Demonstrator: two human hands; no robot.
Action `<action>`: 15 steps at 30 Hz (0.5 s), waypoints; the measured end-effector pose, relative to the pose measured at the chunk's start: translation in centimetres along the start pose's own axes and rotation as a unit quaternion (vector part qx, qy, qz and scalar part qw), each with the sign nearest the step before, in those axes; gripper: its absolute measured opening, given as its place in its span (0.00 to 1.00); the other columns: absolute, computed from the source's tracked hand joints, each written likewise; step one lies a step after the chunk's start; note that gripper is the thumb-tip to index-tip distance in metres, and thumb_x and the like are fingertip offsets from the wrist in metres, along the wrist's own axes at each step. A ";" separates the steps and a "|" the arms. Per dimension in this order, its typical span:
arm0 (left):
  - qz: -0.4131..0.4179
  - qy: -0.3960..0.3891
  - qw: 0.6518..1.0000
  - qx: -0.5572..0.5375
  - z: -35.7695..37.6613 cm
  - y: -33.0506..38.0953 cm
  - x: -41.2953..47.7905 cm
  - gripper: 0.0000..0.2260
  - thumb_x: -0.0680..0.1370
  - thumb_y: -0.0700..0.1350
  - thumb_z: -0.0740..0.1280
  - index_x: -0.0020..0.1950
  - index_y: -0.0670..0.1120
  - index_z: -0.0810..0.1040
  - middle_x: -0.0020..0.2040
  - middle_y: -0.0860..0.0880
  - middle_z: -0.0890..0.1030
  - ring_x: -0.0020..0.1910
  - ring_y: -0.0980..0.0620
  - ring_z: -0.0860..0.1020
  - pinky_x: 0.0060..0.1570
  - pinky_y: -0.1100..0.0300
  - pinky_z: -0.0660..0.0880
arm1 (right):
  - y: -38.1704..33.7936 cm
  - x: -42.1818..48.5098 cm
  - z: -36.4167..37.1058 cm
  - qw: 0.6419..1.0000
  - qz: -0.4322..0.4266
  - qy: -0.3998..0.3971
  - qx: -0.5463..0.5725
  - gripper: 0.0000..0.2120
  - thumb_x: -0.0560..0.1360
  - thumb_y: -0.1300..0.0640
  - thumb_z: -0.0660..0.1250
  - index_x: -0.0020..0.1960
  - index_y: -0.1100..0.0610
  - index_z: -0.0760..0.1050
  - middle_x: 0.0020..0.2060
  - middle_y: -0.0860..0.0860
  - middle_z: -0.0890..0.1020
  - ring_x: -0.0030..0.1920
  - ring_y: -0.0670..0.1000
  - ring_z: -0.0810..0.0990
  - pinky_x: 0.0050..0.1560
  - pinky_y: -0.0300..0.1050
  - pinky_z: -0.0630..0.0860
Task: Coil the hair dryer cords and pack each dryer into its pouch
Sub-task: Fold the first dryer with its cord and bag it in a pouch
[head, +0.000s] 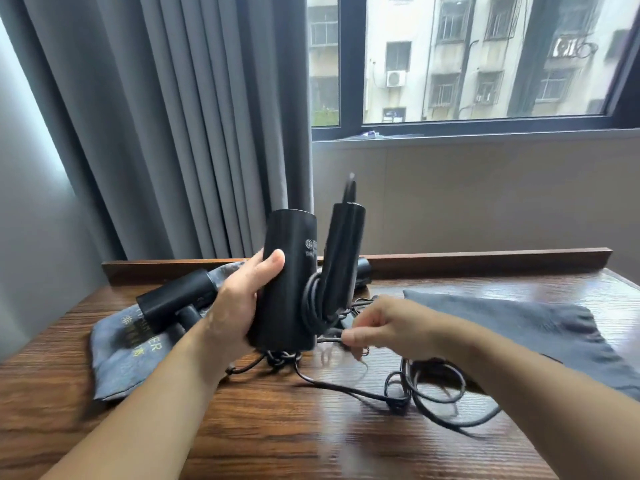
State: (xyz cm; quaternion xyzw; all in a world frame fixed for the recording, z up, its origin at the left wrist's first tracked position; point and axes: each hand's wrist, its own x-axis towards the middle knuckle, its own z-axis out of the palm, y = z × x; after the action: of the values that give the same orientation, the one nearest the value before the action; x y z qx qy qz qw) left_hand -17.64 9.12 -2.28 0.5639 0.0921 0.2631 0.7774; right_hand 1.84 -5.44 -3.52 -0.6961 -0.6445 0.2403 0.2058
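My left hand [239,303] grips the barrel of a black hair dryer [294,271], held upright above the wooden table [277,427]. Its handle sticks up to the right, with several turns of black cord [313,306] wound around the handle's base. My right hand [384,327] pinches that cord just right of the dryer and is blurred. The loose rest of the cord [426,386] lies in loops on the table. A second black dryer [176,299] rests on a grey pouch [128,348] with gold lettering at the left. Another grey pouch [540,327] lies flat at the right.
A raised wooden lip [485,259] runs along the table's back edge. Grey curtains [173,116] hang behind at the left, and a window [485,57] is at the back right. A small black object [363,270] sits behind the held dryer.
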 end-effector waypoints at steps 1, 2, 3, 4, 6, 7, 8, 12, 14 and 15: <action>-0.001 -0.037 0.999 0.026 -0.2 0.1 -0.1 0.30 0.73 0.56 0.75 0.67 0.39 0.75 0.56 0.35 0.81 0.51 0.38 0.83 0.49 0.44 0.82 | 0.3 0.3 -0.7 1.000 0.012 0.007 -0.012 0.19 0.76 0.37 0.68 0.37 0.50 0.83 0.26 0.45 0.74 0.29 0.41 0.71 0.34 0.38 0.68; 0.000 -0.074 0.996 0.056 -0.3 0.3 -0.2 0.32 0.72 0.56 0.77 0.67 0.39 0.74 0.57 0.35 0.80 0.52 0.38 0.82 0.50 0.45 0.81 | 0.5 0.5 -1.4 0.999 0.015 0.014 -0.025 0.21 0.72 0.33 0.70 0.36 0.51 0.82 0.25 0.47 0.73 0.28 0.43 0.69 0.33 0.42 0.67; -0.001 -0.106 0.991 0.086 -0.4 0.4 -0.2 0.32 0.71 0.56 0.77 0.67 0.39 0.74 0.57 0.35 0.79 0.52 0.38 0.81 0.50 0.46 0.81 | 0.7 0.7 -2.1 0.999 0.014 0.019 -0.037 0.25 0.67 0.29 0.70 0.38 0.52 0.82 0.27 0.50 0.74 0.29 0.46 0.71 0.34 0.45 0.68; -0.006 -0.128 0.985 0.115 -0.4 0.6 -0.2 0.31 0.71 0.55 0.77 0.67 0.39 0.73 0.56 0.35 0.79 0.52 0.39 0.80 0.50 0.47 0.80 | 0.8 0.7 -2.8 0.998 0.011 0.026 -0.049 0.27 0.63 0.28 0.71 0.41 0.53 0.82 0.30 0.52 0.79 0.32 0.50 0.74 0.37 0.46 0.72; -0.009 -0.142 0.970 0.199 -0.2 1.1 -0.4 0.28 0.70 0.49 0.76 0.67 0.42 0.75 0.55 0.36 0.80 0.52 0.41 0.80 0.50 0.50 0.79 | 1.4 0.8 -4.1 0.995 0.002 0.040 -0.088 0.14 0.67 0.40 0.75 0.42 0.51 0.82 0.34 0.46 0.83 0.35 0.46 0.78 0.41 0.45 0.77; -0.010 -0.145 0.958 0.248 -0.1 1.5 -0.6 0.26 0.70 0.47 0.75 0.67 0.45 0.76 0.56 0.37 0.81 0.53 0.42 0.81 0.51 0.52 0.79 | 1.4 0.7 -4.8 0.991 -0.002 0.049 -0.122 0.06 0.70 0.49 0.74 0.39 0.50 0.80 0.31 0.44 0.81 0.33 0.43 0.75 0.38 0.43 0.75; -0.015 -0.156 0.943 0.294 -0.1 1.9 -0.7 0.26 0.70 0.45 0.75 0.69 0.48 0.76 0.57 0.38 0.82 0.55 0.43 0.81 0.53 0.51 0.79 | 1.3 0.6 -5.5 0.986 0.002 0.062 -0.158 0.09 0.71 0.52 0.75 0.35 0.51 0.78 0.28 0.46 0.78 0.30 0.44 0.71 0.35 0.42 0.72; -0.050 -0.164 0.866 0.471 0.0 2.8 -1.2 0.31 0.73 0.41 0.78 0.71 0.62 0.74 0.59 0.50 0.84 0.57 0.49 0.84 0.59 0.48 0.80 | 1.0 0.0 -8.3 0.968 0.010 0.135 -0.210 0.20 0.71 0.39 0.75 0.33 0.54 0.76 0.25 0.49 0.73 0.27 0.47 0.66 0.29 0.40 0.64; -0.044 -0.125 0.832 0.539 0.1 2.8 -1.1 0.32 0.71 0.47 0.79 0.71 0.67 0.71 0.56 0.57 0.85 0.55 0.56 0.84 0.59 0.54 0.80 | 0.3 -0.3 -9.1 0.965 0.007 0.169 -0.202 0.19 0.73 0.41 0.74 0.33 0.55 0.77 0.24 0.46 0.72 0.27 0.46 0.67 0.28 0.39 0.64; -0.030 -0.102 0.815 0.569 0.2 2.7 -1.1 0.32 0.71 0.50 0.79 0.71 0.68 0.71 0.54 0.60 0.85 0.53 0.60 0.83 0.58 0.57 0.79 | -0.3 -0.5 -9.3 0.963 -0.002 0.182 -0.200 0.20 0.74 0.42 0.74 0.33 0.55 0.77 0.23 0.46 0.71 0.26 0.46 0.68 0.28 0.38 0.64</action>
State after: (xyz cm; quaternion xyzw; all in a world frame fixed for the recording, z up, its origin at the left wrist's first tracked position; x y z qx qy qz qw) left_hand -19.28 9.06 0.09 0.9263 0.1628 0.0814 0.3299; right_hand 7.15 -5.67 4.14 -0.7540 -0.6322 -0.0244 0.1767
